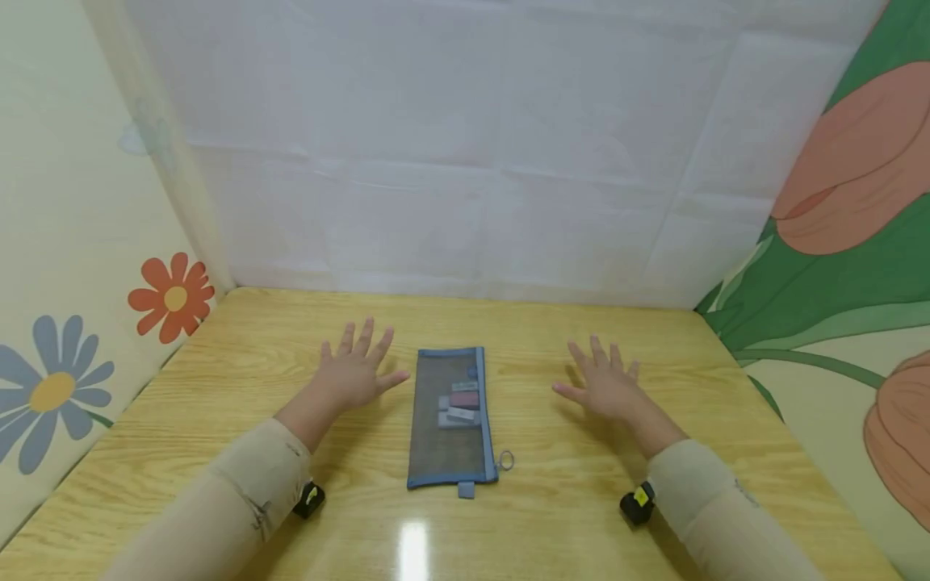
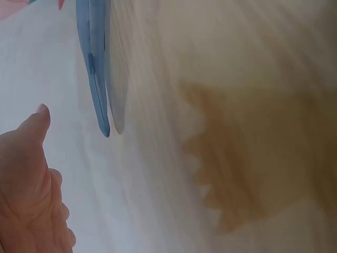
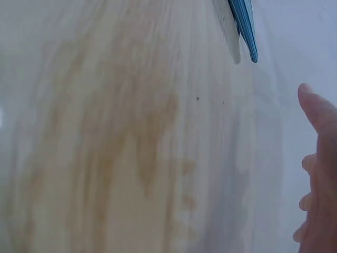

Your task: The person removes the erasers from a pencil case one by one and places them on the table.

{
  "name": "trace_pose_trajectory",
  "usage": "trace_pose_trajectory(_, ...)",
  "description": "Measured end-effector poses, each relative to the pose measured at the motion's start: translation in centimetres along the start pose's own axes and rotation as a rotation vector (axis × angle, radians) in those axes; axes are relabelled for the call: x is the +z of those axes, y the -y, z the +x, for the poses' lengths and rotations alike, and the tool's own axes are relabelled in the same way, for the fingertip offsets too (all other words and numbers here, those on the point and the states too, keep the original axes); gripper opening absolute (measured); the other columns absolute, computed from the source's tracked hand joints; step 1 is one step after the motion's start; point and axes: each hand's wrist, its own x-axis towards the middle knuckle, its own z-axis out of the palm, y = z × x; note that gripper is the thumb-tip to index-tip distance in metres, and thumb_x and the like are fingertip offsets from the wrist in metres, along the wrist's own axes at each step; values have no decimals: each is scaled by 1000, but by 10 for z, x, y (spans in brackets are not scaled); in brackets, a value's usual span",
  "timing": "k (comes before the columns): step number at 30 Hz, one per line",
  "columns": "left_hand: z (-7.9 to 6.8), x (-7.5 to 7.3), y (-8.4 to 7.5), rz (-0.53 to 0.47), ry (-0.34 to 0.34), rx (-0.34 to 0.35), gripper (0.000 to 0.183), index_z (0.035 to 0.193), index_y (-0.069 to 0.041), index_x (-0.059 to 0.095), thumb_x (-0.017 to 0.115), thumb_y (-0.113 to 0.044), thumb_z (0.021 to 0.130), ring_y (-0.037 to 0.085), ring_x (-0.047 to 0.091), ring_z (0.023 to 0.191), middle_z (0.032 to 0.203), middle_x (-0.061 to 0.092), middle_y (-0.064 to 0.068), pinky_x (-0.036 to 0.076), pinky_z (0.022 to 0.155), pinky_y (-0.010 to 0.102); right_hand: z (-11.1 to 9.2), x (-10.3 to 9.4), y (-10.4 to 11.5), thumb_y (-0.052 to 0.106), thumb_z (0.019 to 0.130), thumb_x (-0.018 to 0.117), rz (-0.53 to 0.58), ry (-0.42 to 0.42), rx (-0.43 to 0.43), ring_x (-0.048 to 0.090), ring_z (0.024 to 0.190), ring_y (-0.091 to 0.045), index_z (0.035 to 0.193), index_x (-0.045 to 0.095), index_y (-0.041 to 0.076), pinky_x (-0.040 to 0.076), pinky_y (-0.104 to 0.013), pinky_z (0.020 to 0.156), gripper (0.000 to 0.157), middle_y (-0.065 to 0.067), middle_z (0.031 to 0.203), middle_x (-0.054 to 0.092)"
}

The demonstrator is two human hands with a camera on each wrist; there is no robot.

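Both L grip (image 1: 353, 379) & R grip (image 1: 606, 389) spread wide, mesh pouch (image 1: 434, 444) btwn, cropped in wrist cams, contents (image 1: 465, 399) blurry

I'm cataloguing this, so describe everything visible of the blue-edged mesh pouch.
The rectangular grey mesh pouch with blue edging lies flat, short end nearest, on the yellow wood-grain table, between left hand and right hand, touching neither. A blue zip-like band lines its right side; a pale ring sits by the near right corner, a blue tab on the near edge. Pink and whitish pieces show through.
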Motion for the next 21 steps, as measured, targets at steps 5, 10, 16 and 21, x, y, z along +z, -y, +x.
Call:
trace_pose_trajectory(5, 1, 2, -7, 3, -5, 13, 83, 148, -24, -1, 30, -67, 85, 38, -18, 134, 151, -16, 13, -6, 98, 66, 0, 1, 1, 66, 83, 41, -5, -3, -4, -6, 131, -51, 149, 8, 22, -8, -72, 91, 86, -22, 150, -3)
trace_pose_trajectory(10, 2, 1, -15, -10, 2, 26, 82, 148, -23, 0, 31, -66, 86, 39, -15, 134, 152, -13, 14, -5, 99, 66, -1, 1, 3, 65, 83, 42, -7, -11, -14, -4, 131, -52, 148, 9, 21, -8, -73, 90, 86, -24, 150, -1)
trace_pose_trajectory(16, 4, 0, -26, -29, 25, 47, 83, 147, -26, -5, 27, -70, 84, 36, -18, 134, 151, -17, 12, -7, 99, 65, -2, 2, 3, 65, 83, 41, -17, -20, -21, -1, 131, -52, 148, 9, 21, -4, -73, 91, 85, -23, 150, 0)
trace_pose_trajectory(21, 5, 1, -36, -35, 20, 68, 83, 147, -27, -5, 26, -71, 84, 36, -17, 134, 151, -16, 11, -6, 100, 64, -1, 4, 5, 67, 83, 38, -9, -9, -23, -2, 131, -51, 149, 6, 23, -4, -73, 92, 86, -22, 150, -2)
